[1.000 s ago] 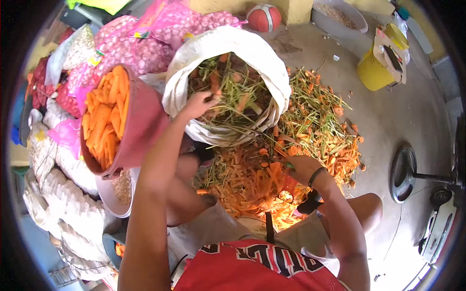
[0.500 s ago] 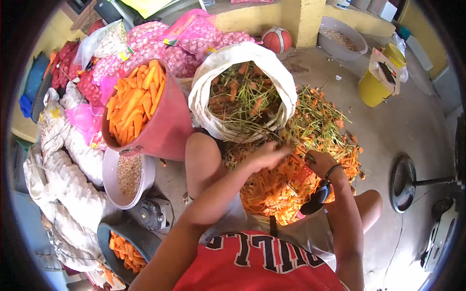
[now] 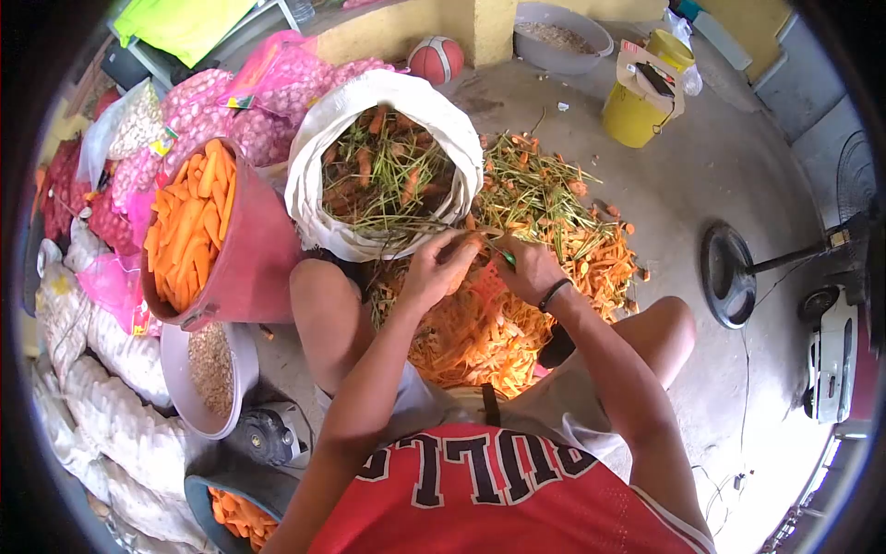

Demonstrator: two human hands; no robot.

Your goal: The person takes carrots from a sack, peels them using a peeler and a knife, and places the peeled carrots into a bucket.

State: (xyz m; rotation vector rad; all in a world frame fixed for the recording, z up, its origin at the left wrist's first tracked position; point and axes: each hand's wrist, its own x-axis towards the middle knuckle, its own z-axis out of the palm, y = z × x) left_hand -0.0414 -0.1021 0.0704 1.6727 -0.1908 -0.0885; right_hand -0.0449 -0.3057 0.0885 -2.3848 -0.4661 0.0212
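Observation:
In the head view, my left hand [image 3: 439, 270] is closed round a carrot [image 3: 473, 236], just below the rim of a white sack [image 3: 308, 148]. The sack holds unpeeled carrots with green stems. My right hand [image 3: 532, 271] grips a small green-handled cutting tool [image 3: 508, 257] and meets the carrot's end; whether it is a knife or a peeler I cannot tell. Under both hands lies a heap of orange carrot peelings [image 3: 480, 332]. Cut stems and carrot tops [image 3: 535, 198] spread beyond it to the right of the sack.
A red bucket [image 3: 254, 249] of peeled carrots stands left of my knee. Farther left are pink net bags [image 3: 198, 102] and a pale basin [image 3: 242, 369]. A dark tub [image 3: 208, 499] with carrots is below. A yellow bucket [image 3: 630, 118] and black round base [image 3: 726, 274] stand at right.
My view has swung right, so the surroundings sit farther left. My hands are now closer together and nearer the sack's rim, the carrot between them.

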